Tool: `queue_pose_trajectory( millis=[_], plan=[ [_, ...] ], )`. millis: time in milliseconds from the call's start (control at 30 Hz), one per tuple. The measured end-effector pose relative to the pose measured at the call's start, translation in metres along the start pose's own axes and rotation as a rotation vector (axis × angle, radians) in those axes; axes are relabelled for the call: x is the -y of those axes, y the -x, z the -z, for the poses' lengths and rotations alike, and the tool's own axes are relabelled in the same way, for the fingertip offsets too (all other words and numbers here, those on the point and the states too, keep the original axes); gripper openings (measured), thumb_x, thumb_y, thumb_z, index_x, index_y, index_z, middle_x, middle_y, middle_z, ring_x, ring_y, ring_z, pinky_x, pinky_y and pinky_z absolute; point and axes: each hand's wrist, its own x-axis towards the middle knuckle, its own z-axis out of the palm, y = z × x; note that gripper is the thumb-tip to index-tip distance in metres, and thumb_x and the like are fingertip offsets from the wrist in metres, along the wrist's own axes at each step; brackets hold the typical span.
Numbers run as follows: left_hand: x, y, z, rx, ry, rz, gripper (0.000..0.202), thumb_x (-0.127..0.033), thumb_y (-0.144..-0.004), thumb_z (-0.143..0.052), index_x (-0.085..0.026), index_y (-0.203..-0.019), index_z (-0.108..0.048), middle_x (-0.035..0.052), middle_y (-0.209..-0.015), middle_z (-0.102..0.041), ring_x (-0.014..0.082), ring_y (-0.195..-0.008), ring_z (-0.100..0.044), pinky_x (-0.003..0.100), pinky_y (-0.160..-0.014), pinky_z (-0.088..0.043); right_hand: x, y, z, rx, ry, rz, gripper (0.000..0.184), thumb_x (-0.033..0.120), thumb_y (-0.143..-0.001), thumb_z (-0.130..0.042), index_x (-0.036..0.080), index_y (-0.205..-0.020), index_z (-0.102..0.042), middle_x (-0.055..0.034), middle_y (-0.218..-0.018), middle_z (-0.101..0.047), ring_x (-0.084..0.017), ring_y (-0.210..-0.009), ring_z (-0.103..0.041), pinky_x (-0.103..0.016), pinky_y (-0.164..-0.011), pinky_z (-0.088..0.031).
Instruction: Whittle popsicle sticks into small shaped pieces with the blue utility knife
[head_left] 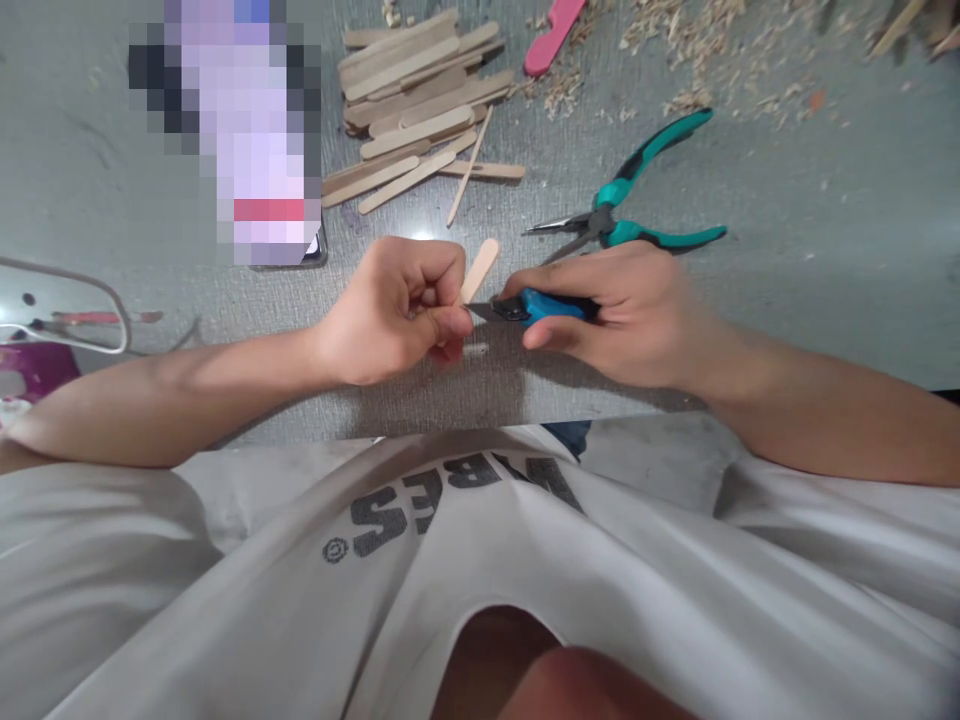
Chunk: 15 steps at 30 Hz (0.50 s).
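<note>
My left hand is closed on a wooden craft stick, whose rounded end sticks up past the fingers toward the upper right. In my right hand is a blue and black utility knife, gripped between thumb and fingers. Its dark blade points left and meets the stick close to my left fingertips. How deep the blade sits in the wood I cannot tell. Just beyond my right hand lie long-nose pliers with green and black handles, jaws pointing left.
A pile of craft sticks lies beyond my left hand. Wood shavings are scattered at the back right, near a pink handled thing. A blurred-out device lies at the upper left. A white cable loops at the left edge.
</note>
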Motion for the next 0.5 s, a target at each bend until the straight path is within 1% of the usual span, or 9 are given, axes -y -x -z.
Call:
queue_pose_trajectory(
  millis=[133,267,333,400,467,500],
  plan=[
    [0.001,-0.003,-0.003,-0.090,0.017,0.048,0.032,-0.020,-0.091,-0.089,-0.021,-0.077,-0.060,-0.0006,-0.065,-0.075,0.0133,-0.057,-0.075,0.022,-0.054,-0.064,-0.004,0.000,0.004,-0.058,-0.048,-0.045,0.061,0.082,-0.103,-0.060,0.025,-0.092,-0.078,0.0005,-0.070,-0.063,-0.015,-0.059,-0.050,-0.033,-0.057,-0.040],
    [0.003,-0.003,-0.007,-0.166,0.007,0.079,0.031,-0.016,-0.097,-0.084,-0.020,-0.079,-0.059,-0.0019,-0.066,-0.076,0.0117,-0.055,-0.075,0.019,-0.052,-0.063,-0.014,-0.001,0.008,-0.097,-0.018,0.036,0.061,0.083,-0.100,-0.066,0.024,-0.097,-0.081,0.0028,-0.066,-0.060,-0.013,-0.057,-0.048,-0.031,-0.054,-0.035],
    [0.004,-0.003,-0.008,-0.182,0.015,0.092,0.030,-0.013,-0.099,-0.082,-0.019,-0.079,-0.059,-0.0016,-0.065,-0.076,0.0108,-0.054,-0.075,0.018,-0.052,-0.063,-0.016,0.000,0.009,-0.104,0.006,0.054,0.063,0.085,-0.099,-0.066,0.024,-0.097,-0.082,0.0033,-0.064,-0.057,-0.013,-0.056,-0.047,-0.031,-0.054,-0.034],
    [0.005,-0.002,-0.008,-0.191,0.032,0.116,0.031,-0.012,-0.099,-0.081,-0.019,-0.079,-0.059,-0.0010,-0.065,-0.077,0.0102,-0.054,-0.074,0.017,-0.053,-0.063,-0.015,0.001,0.008,-0.099,0.044,0.027,0.063,0.085,-0.100,-0.064,0.025,-0.096,-0.081,0.0025,-0.065,-0.058,-0.014,-0.057,-0.048,-0.033,-0.056,-0.037],
    [0.004,-0.002,-0.009,-0.211,0.035,0.131,0.033,-0.011,-0.098,-0.083,-0.018,-0.079,-0.058,-0.0008,-0.064,-0.076,0.0099,-0.053,-0.074,0.017,-0.053,-0.063,-0.013,0.002,0.008,-0.104,0.080,0.003,0.063,0.086,-0.101,-0.061,0.026,-0.093,-0.080,0.0014,-0.066,-0.059,-0.015,-0.058,-0.048,-0.035,-0.058,-0.037],
    [0.004,-0.002,-0.009,-0.227,0.029,0.133,0.034,-0.012,-0.098,-0.084,-0.018,-0.079,-0.057,-0.0009,-0.064,-0.076,0.0099,-0.053,-0.074,0.016,-0.052,-0.062,-0.012,0.003,0.007,-0.114,0.087,0.006,0.063,0.086,-0.100,-0.061,0.026,-0.089,-0.078,0.0015,-0.064,-0.057,-0.015,-0.057,-0.045,-0.036,-0.057,-0.035]
  ],
)
